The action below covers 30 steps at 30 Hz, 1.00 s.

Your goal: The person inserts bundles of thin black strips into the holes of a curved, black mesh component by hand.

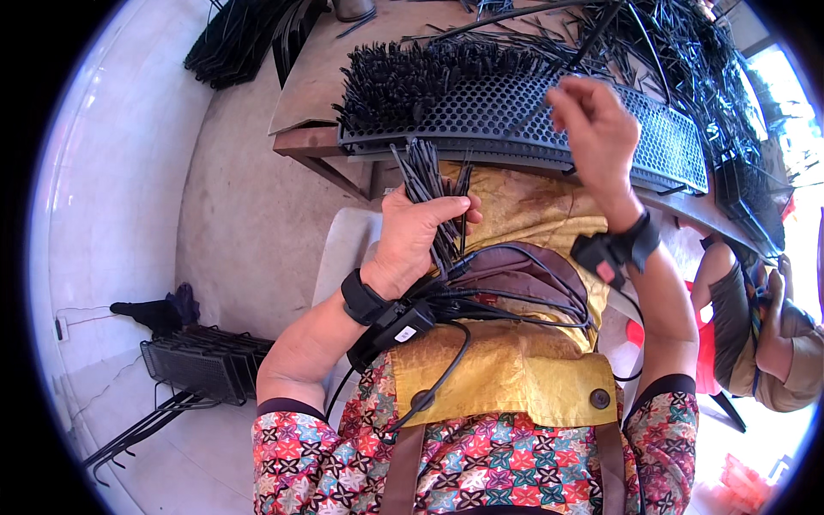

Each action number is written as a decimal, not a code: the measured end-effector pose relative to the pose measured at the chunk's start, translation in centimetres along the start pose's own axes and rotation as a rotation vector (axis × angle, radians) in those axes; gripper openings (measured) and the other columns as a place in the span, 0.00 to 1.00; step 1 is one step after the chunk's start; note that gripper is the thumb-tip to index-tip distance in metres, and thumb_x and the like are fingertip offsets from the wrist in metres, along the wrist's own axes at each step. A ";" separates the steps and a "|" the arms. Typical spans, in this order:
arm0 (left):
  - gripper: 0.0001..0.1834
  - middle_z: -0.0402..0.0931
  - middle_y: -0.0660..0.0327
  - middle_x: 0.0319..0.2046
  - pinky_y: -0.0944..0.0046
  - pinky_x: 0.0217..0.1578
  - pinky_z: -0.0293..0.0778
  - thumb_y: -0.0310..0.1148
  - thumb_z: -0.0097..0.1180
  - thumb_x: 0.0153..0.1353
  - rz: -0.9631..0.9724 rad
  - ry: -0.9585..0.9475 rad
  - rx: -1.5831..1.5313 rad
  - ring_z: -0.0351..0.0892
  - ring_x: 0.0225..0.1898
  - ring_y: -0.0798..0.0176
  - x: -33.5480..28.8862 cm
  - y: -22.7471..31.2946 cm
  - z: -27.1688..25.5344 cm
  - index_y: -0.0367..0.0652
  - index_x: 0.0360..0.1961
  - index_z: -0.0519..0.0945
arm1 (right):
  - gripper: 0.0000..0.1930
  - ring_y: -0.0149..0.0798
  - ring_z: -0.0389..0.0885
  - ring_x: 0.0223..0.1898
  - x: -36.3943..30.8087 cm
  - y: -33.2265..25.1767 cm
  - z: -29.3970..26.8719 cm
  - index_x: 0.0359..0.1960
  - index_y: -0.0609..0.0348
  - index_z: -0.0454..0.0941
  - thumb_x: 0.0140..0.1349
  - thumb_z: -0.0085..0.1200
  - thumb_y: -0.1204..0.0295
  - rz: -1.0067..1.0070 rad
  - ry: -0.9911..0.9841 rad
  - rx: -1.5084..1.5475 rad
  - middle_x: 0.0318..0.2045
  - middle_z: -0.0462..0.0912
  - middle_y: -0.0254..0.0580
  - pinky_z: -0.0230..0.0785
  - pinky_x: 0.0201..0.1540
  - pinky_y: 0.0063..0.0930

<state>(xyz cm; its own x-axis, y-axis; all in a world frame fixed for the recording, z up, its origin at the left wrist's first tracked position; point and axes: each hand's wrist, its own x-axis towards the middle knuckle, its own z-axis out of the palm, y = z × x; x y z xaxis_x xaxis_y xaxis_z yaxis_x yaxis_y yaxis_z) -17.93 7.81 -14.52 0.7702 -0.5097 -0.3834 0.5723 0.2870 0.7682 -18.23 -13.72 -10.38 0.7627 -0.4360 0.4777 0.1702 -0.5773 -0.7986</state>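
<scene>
My left hand [410, 227] is closed round a bundle of thin black strips [421, 172], the thumb laid across them. Above the perforated black tray [639, 124], my right hand [594, 129] pinches one thin black strip [528, 120], which slants down toward the holes. Many black strips [403, 81] stand upright and close together in the left part of the tray. Holes show bare in its middle and right part. What the strips are for cannot be made out.
The tray lies along the near edge of a brown table [313, 94]. Loose black strips [678, 51] heap up behind and right. Cables [515, 300] run from my wrist devices over a yellow apron [506, 378]. A seated person [755, 335] is at the right. Black racks [202, 365] stand lower left.
</scene>
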 end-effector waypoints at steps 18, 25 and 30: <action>0.08 0.79 0.51 0.31 0.65 0.30 0.77 0.21 0.57 0.52 -0.029 0.015 0.003 0.81 0.30 0.59 0.0 0.6 0.2 0.32 0.34 0.74 | 0.09 0.49 0.78 0.30 6.8 2.9 4.8 0.33 0.59 0.75 0.49 0.56 0.81 -0.855 0.010 -0.294 0.26 0.79 0.44 0.72 0.33 0.36; 0.08 0.79 0.51 0.31 0.64 0.29 0.78 0.21 0.57 0.52 -0.048 0.005 -0.016 0.81 0.30 0.58 0.3 0.7 0.2 0.33 0.34 0.74 | 0.07 0.48 0.76 0.30 4.8 3.6 4.6 0.32 0.62 0.77 0.49 0.53 0.78 -0.791 -0.233 -0.529 0.24 0.76 0.47 0.71 0.32 0.37; 0.07 0.79 0.52 0.31 0.64 0.29 0.78 0.22 0.56 0.53 -0.048 -0.026 -0.066 0.81 0.31 0.59 0.2 0.9 0.0 0.34 0.34 0.74 | 0.13 0.31 0.78 0.24 -1.0 -1.3 2.7 0.40 0.69 0.76 0.54 0.58 0.75 0.100 -0.551 0.162 0.26 0.81 0.41 0.69 0.26 0.23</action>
<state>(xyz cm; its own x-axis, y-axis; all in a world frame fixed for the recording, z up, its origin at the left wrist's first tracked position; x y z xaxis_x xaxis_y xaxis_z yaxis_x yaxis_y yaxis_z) -17.27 7.95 -13.86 0.7344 -0.5450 -0.4046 0.6262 0.3142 0.7135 -17.52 -10.73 -10.78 0.9847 -0.0344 0.1709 0.1409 -0.4198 -0.8966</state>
